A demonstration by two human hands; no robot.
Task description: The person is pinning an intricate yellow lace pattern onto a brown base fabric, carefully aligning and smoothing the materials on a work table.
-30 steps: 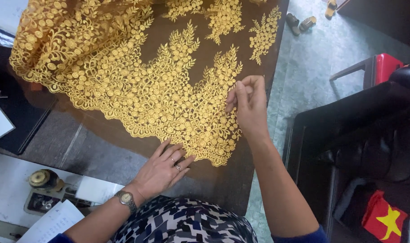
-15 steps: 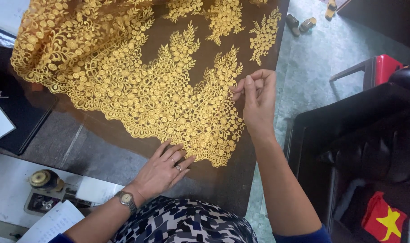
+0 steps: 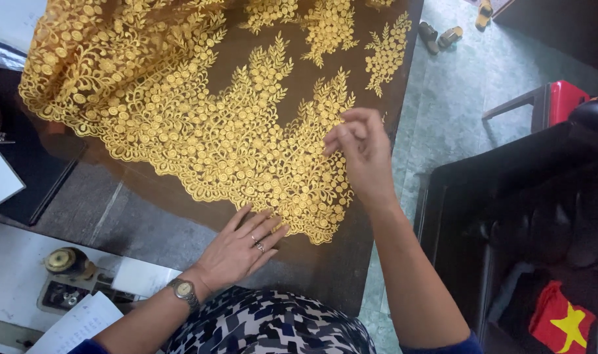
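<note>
view: head, single | looks: steeply down from above the desk [image 3: 351, 262] | range: close, arm's length | covers: desk, floor at right

lace fabric [image 3: 181, 111] cropped (top edge), pinch unclear

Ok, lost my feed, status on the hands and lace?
Left hand flat, pinning gold lace at its scalloped edge. Right hand raised, fingertips pinched above lace. Nothing in the way.

Soft even daylight, slight motion blur
</note>
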